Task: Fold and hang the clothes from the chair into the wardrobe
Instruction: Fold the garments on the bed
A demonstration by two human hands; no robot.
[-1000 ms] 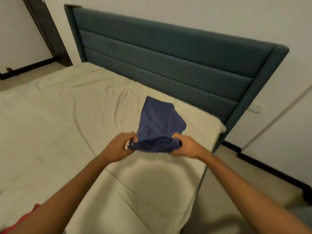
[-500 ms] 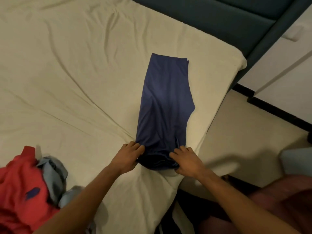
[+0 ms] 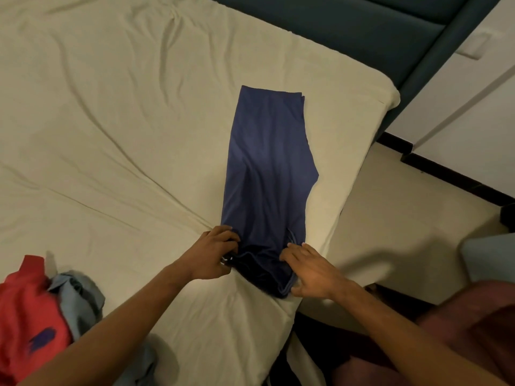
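A: Item one, largest?
B: Bed (image 3: 117,129), cream sheet, creased, filling most of the view. Dark teal headboard (image 3: 362,26) along its far edge.

A: Next?
B: Floor (image 3: 390,218), pale, to the right of the bed; white wall (image 3: 473,112) with a dark skirting strip beyond it.

A: The task garment?
B: Navy garment (image 3: 267,176), folded into a long narrow strip, lying flat on the bed near its right edge, running from the near end toward the headboard.

A: Other clothing?
B: Red garment (image 3: 25,310) with a dark blue mark, and a light blue garment (image 3: 80,296) bunched just beside it, both at the lower left of the bed, well apart from the navy one.

A: Hands?
B: Left hand (image 3: 211,254), fingers curled, gripping the near left corner of the navy garment. Right hand (image 3: 312,271), fingers extended and lying over the near right corner; thumb at the fabric's edge. Whether it pinches the cloth, cannot tell.
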